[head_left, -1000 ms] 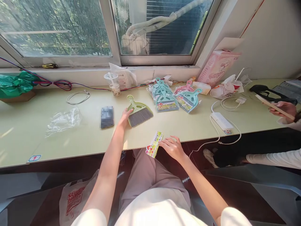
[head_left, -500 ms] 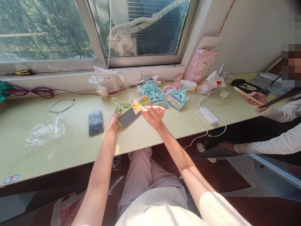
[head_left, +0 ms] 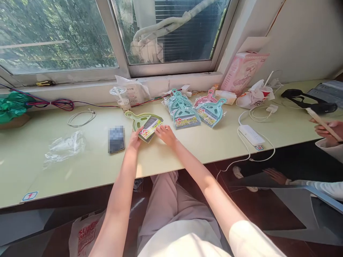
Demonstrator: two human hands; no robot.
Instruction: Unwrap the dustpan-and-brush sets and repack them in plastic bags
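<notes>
A green dustpan with a small grey-bristled brush set in it lies tilted above the table's front part. My left hand is closed on the dustpan's near left edge. A colourful printed label card lies across the bristles. My right hand pinches the right end of that card, its fingers close to the pan's rim. To the right sit packaged dustpan sets in clear bags: blue ones, another blue one and a pink one.
On the table are a crumpled clear bag, a dark blurred phone-like object, a coiled cable, a drink cup and a white power strip. A pink box leans by the window. At right, another person's hand holds a phone.
My right hand has brought the label card down from above the brush onto its bristles. My left hand keeps hold of the dustpan. The view has shifted slightly left.
</notes>
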